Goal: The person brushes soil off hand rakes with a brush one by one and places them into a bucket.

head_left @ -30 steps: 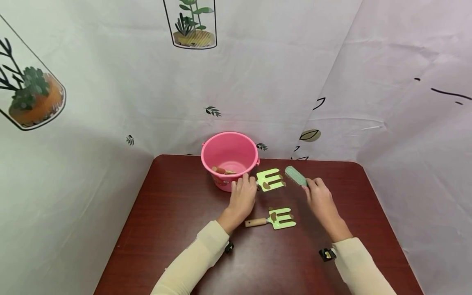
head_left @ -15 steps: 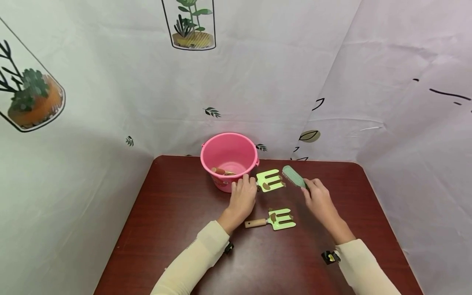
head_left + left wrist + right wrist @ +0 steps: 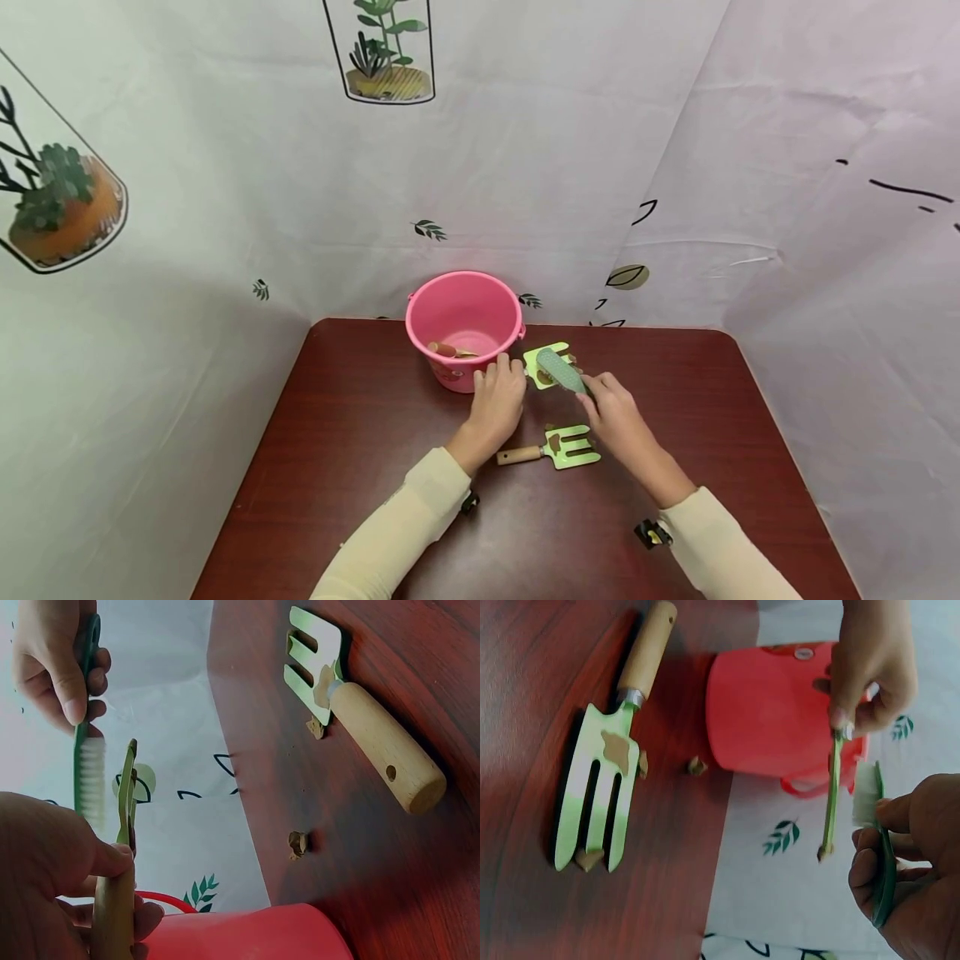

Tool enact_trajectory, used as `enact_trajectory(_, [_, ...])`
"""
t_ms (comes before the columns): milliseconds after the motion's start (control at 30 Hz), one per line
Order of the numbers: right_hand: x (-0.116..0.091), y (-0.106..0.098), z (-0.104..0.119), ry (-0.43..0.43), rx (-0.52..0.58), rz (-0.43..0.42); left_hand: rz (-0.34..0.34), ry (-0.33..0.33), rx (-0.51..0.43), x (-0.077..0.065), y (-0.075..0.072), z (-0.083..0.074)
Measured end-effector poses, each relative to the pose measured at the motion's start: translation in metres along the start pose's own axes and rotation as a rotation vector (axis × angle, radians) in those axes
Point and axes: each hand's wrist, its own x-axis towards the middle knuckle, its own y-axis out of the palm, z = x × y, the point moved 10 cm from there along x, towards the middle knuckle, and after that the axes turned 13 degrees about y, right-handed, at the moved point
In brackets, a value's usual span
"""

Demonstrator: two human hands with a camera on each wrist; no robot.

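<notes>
My left hand [image 3: 495, 404] grips the wooden handle of a small garden fork [image 3: 114, 907] in front of the pink bucket. Its light-green tines carry brown dirt patches and point right. My right hand [image 3: 618, 421] holds a green brush [image 3: 558, 371] by the handle. White bristles [image 3: 92, 776] face the fork's head, and in the head view the brush overlaps it. In the right wrist view the bristles are close beside the fork. A second garden fork [image 3: 572, 447], also dirt-patched, lies on the table nearer to me, its wooden handle to the left.
The pink bucket [image 3: 456, 377] stands at the back of the dark red table [image 3: 360, 417]. Inside lies a wooden-handled tool [image 3: 444, 349]. A brown crumb [image 3: 298, 844] sits on the table between the lying fork and the bucket. White printed cloth [image 3: 525, 167] hangs close behind.
My right hand has moved the brush leftward, from beside the held fork's tines to over its head. The left hand and its fork have stayed nearly still.
</notes>
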Motion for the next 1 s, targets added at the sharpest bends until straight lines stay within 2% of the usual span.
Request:
enact_trajectory(233, [-0.002, 0.014, 0.006, 0.018, 0.002, 0.039, 0.016, -0.008, -0.001, 0.001, 0.001, -0.001])
enact_trajectory(400, [-0.003, 0.017, 0.005, 0.025, -0.007, 0.039, 0.032, -0.003, -0.005, 0.001, 0.003, -0.003])
enact_trajectory(800, [0.002, 0.001, -0.009, 0.048, -0.029, -0.054, 0.02, -0.003, 0.008, 0.0, 0.0, -0.002])
enact_trajectory(1000, [0.004, -0.005, -0.02, 0.055, -0.038, -0.073, 0.056, -0.009, -0.023, 0.0, 0.001, 0.0])
